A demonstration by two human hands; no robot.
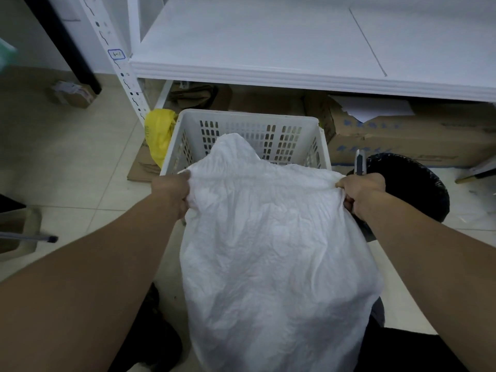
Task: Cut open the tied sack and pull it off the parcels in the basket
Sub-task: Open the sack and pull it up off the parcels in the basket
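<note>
**Sack held over basket, contents unseen**

Sack [271, 237] hides most of the basket [241, 124]; parcels not visible, sack bottom cut off by frame edge. Blue print on the carton [402, 138] unreadable; upright's blue-boxed label [116, 54] illegible. Left hand [171, 191] and right hand [361, 193], arms outstretched, each fist clamped on a sack corner. Right also holds a cutter [359, 162], pointing up.

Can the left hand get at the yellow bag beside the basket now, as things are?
Probably not yet: the left hand is shut on the white sack. The yellow bag lies unblocked left of the basket.
</note>
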